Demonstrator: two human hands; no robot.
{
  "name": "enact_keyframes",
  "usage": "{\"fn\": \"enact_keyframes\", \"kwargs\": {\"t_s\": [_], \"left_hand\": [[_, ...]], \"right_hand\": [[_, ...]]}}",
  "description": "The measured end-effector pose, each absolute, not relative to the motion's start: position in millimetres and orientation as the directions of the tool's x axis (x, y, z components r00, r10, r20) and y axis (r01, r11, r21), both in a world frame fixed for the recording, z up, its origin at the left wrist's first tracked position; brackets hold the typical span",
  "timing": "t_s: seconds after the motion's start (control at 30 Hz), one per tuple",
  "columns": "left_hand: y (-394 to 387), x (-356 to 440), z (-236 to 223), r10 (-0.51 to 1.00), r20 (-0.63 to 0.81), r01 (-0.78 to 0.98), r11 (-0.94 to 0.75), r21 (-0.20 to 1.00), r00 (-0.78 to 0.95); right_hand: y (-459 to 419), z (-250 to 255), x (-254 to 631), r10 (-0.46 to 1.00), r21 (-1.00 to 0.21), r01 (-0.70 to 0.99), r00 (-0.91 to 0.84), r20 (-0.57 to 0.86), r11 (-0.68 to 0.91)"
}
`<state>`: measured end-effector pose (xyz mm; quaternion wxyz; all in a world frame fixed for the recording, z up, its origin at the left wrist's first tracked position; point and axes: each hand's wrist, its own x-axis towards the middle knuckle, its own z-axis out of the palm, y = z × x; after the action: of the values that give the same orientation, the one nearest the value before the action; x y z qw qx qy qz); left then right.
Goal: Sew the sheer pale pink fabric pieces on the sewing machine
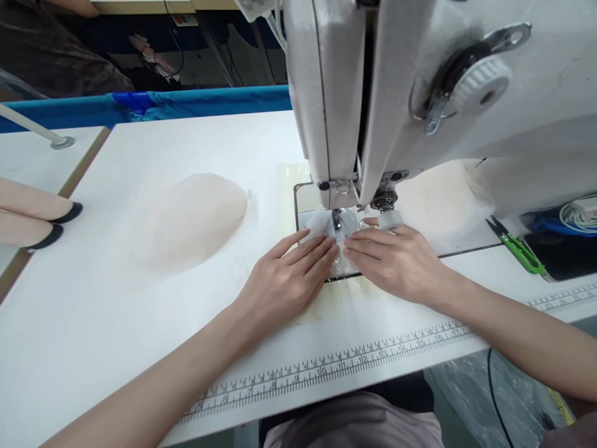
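Note:
My left hand (288, 274) lies flat with its fingers stretched out, just left of the presser foot (336, 219) of a sewing machine (333, 106). On the other side, my right hand (401, 261) rests with its fingers extended toward the same spot, its thumb partly hidden. Under and beside the fingertips is a small piece of sheer white fabric (318, 222), reaching the presser foot; its edges are hard to make out. Both hands press down around the metal needle plate (305, 200). A white band (390, 219) shows at my right hand's fingers.
A sheer beige fabric piece (200, 218) lies left on the white table (116, 348). More sheer fabric (443, 199) is under the machine arm. Green thread snips (520, 249) lie at right, beside a dark flat object (564, 252). Two beige, black-tipped shapes (32, 214) enter from the left.

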<state>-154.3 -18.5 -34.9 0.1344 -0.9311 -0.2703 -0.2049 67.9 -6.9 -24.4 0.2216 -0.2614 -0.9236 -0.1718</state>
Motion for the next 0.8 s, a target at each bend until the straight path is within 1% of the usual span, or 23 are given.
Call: {"fn": "enact_keyframes", "kwargs": {"t_s": [0.13,0.27,0.4,0.57,0.8], "left_hand": [[-12,-155,-35,0.461,0.462,0.57,-0.812,-0.125,0.758],[-9,-153,-34,0.508,0.451,0.611,-0.784,-0.111,0.734],[-19,-152,-32,0.511,0.451,0.602,-0.795,-0.078,0.732],[-28,-153,-30,0.518,0.437,0.611,-0.786,-0.096,0.735],[-17,-152,-33,0.533,0.434,0.629,-0.77,-0.107,0.727]], "right_hand": [[-6,-27,67,0.407,0.215,0.568,-0.761,0.505,0.795],[-5,-29,67,0.428,0.235,0.585,-0.762,0.486,0.776],[-7,-30,67,0.408,0.241,0.571,-0.769,0.492,0.785],[-8,-30,67,0.413,0.243,0.581,-0.761,0.5,0.777],[-5,-33,66,0.451,0.266,0.614,-0.753,0.479,0.743]]}}
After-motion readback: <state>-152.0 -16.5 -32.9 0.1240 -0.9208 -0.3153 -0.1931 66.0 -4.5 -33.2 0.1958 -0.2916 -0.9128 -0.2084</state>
